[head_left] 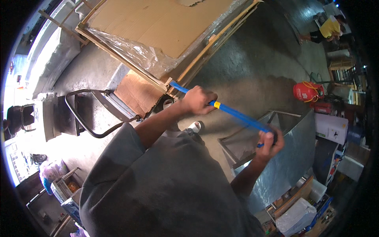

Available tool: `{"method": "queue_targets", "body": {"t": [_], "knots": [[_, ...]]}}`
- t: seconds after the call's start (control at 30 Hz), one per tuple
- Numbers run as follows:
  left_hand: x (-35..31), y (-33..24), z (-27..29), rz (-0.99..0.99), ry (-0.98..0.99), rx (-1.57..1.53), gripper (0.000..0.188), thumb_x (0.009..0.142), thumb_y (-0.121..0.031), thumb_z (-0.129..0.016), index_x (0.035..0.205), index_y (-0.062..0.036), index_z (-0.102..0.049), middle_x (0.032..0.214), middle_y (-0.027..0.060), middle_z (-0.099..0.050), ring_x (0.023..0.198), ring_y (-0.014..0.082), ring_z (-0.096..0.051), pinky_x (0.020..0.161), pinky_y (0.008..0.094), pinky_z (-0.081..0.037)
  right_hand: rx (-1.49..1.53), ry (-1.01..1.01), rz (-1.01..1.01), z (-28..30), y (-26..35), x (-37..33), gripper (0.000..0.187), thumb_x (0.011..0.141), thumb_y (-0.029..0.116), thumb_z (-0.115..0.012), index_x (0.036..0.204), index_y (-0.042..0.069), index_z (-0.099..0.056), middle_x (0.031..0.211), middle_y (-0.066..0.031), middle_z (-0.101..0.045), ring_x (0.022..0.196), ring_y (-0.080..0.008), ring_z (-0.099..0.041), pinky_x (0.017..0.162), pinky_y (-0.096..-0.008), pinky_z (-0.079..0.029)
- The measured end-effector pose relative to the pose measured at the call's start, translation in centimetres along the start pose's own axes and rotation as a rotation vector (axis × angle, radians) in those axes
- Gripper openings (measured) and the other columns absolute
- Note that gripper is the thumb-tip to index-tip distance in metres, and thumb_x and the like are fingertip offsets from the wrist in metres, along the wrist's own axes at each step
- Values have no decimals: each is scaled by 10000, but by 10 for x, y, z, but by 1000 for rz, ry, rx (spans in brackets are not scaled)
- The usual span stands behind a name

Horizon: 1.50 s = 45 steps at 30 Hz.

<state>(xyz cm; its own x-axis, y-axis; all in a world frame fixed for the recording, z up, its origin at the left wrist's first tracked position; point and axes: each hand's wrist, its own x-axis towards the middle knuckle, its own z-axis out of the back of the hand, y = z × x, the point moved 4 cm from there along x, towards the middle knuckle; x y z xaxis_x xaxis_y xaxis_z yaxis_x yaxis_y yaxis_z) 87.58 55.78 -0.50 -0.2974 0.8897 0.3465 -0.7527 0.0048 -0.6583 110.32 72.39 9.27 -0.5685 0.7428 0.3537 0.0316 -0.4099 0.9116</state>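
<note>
A long, straight blue bar with a yellow band (241,116), centre frame, is slanting down-right from the pale-brown wooden crate (126,61), left grip (199,100) clasping it nearer the crate, right grip (271,143) clasping its lower-right end.

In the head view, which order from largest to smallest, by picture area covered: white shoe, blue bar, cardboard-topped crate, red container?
1. Cardboard-topped crate
2. Blue bar and red container, too alike to rank
3. White shoe

Beyond the left hand (197,100) lies a crate (122,60) — tip of the bar (241,116) at its corner; left of the grip, a trolley (111,106) — far right, a canister (304,92).
</note>
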Motion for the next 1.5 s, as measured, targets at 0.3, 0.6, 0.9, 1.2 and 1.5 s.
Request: {"method": "queue_targets", "body": {"t": [0.3,0.6,0.9,1.2,1.5], "knots": [[-13,37,115,412,-520,-524,239,797,-175,-722,722,-2,-577,555,73,-459,544,124,-435,527,327,-394,-283,725,469,-243,229,130,254,954,172,-577,1123,44,-716,963,-65,-685,813,-103,-572,727,-242,-435],[-8,63,131,473,-470,-723,237,796,-177,-704,738,16,-581,585,87,-510,562,137,-467,548,343,-422,-533,750,364,-299,250,150,239,951,172,-580,1104,65,-729,839,13,-653,567,-6,-368,508,-195,-232],[-14,62,103,355,-668,-521,191,761,-171,-675,684,-39,-561,584,167,-559,551,363,-582,522,428,-449,-453,651,574,-273,217,130,282,878,142,-562,1024,-34,-727,950,-170,-734,784,-241,-702,732,-323,-547],[-52,104,113,542,-542,-683,204,851,-189,-639,753,-12,-619,571,88,-564,547,194,-581,537,379,-450,-295,992,387,-367,214,112,217,922,138,-603,1029,-3,-729,869,-111,-714,803,-142,-672,701,-255,-509],[-71,127,158,725,-996,-919,188,963,-154,-570,977,30,-610,715,41,-599,658,112,-588,618,276,-473,-384,1198,211,-500,215,121,235,872,147,-563,874,-52,-688,759,-279,-642,724,-395,-678,690,-415,-530]]}}
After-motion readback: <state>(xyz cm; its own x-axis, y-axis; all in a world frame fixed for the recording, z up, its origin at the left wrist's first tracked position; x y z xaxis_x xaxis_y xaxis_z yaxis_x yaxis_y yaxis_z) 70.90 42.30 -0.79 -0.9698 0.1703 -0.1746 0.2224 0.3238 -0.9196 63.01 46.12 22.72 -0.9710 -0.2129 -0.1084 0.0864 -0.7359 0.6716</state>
